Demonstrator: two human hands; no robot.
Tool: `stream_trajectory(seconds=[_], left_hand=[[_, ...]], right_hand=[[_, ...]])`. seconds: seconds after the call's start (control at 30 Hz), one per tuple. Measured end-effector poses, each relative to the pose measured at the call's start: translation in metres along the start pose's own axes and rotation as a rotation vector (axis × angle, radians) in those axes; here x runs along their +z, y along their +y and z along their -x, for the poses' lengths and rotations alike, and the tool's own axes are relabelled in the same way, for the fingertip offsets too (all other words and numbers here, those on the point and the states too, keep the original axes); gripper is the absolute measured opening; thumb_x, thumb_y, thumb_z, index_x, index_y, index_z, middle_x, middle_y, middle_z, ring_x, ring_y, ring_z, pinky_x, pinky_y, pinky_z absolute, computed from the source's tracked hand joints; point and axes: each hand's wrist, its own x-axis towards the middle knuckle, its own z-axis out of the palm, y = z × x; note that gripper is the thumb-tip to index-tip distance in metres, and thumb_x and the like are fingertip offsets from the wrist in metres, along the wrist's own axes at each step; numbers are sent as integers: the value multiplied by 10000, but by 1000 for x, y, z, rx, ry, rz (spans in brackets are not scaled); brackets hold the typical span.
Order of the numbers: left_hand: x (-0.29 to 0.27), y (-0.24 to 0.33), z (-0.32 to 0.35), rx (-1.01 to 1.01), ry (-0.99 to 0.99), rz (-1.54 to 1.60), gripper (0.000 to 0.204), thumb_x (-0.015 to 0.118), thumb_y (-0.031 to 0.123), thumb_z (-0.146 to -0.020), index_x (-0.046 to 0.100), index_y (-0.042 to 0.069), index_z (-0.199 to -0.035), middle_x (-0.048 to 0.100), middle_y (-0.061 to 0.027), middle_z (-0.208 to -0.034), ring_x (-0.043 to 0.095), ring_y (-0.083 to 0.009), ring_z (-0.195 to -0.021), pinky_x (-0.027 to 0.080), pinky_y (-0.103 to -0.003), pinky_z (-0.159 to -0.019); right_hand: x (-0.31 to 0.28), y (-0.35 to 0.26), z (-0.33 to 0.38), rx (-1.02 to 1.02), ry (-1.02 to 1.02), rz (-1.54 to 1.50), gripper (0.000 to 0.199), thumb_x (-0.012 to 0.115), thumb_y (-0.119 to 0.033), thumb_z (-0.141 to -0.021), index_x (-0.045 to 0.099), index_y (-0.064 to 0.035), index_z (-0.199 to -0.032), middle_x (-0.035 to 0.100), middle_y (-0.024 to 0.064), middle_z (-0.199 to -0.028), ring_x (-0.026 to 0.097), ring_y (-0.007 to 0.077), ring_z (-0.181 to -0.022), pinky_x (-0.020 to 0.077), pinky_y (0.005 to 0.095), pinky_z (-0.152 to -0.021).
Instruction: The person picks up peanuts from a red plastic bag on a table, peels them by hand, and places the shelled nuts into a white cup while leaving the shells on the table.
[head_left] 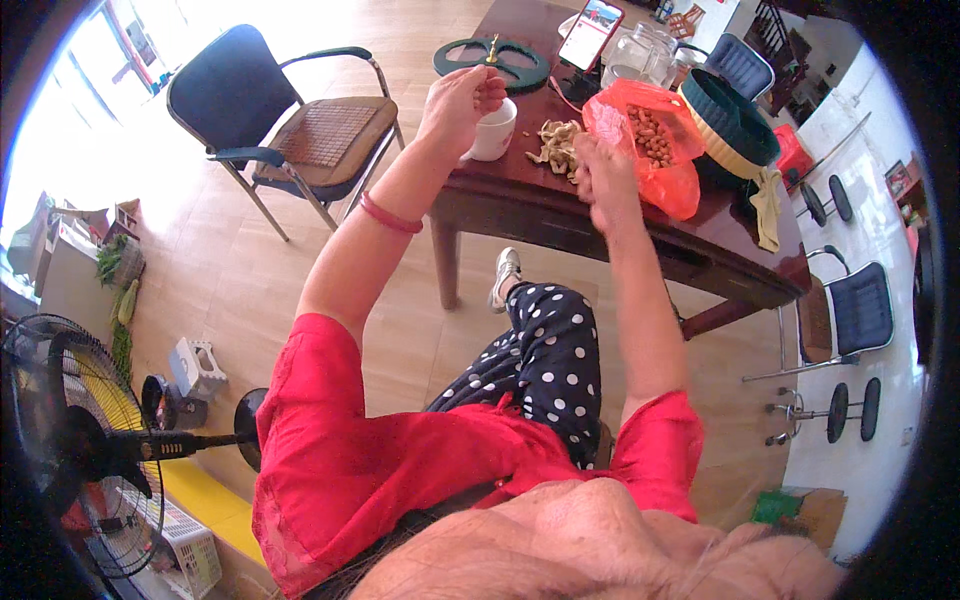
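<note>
My left hand is raised over a white mug near the table's edge, its fingers curled closed; whatever they hold, if anything, is too small to make out. At the near side of a heap of pale, dry shells is my right hand, fingers bent together, with their tips partly hidden. Just beyond it lies an opened red plastic bag with many brown peanuts inside.
On the dark wooden table are a green divided tray, a propped phone, glass jars, a green and cream basket and a yellow cloth. A chair stands left; a fan is lower left.
</note>
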Motion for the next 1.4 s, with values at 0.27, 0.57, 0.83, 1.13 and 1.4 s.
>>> stream_trajectory(seconds=[0.27,0.57,0.83,1.13,1.4], left_hand=[[14,-18,29,515,9,-642,248,587,225,-829,654,-11,-862,613,-25,-687,558,-76,-683,453,-241,-616],[-9,-91,212,374,-312,-1004,113,698,92,-666,639,63,-758,595,-64,-763,543,-270,-760,438,-358,-696],[2,-113,249,427,-227,-1247,184,735,217,-634,635,117,-751,509,-36,-713,482,-243,-729,361,-377,-668],[-2,-104,258,-228,-158,-509,131,623,154,-818,639,34,-867,616,-52,-828,560,-156,-739,446,-291,-672],[-19,-108,258,-594,-158,149,170,539,140,-899,569,0,-992,623,-62,-841,570,-132,-710,465,-257,-645]], right_hand=[[-16,95,91,427,-162,-1283,345,456,-255,-922,542,55,-1046,561,96,-834,548,201,-788,492,272,-650],[-13,115,149,375,-31,-1379,439,326,-268,-926,515,66,-1140,567,209,-1108,520,338,-1092,423,450,-943],[-6,129,164,349,-50,-1317,422,369,-256,-909,503,39,-1179,531,187,-1195,481,316,-1149,394,398,-966],[-19,153,173,404,95,-1174,256,499,-165,-868,575,-5,-1053,612,104,-917,591,243,-912,488,361,-835],[-6,123,188,318,50,-479,194,629,-108,-817,600,-13,-984,545,-26,-682,430,21,-522,283,151,-406]])
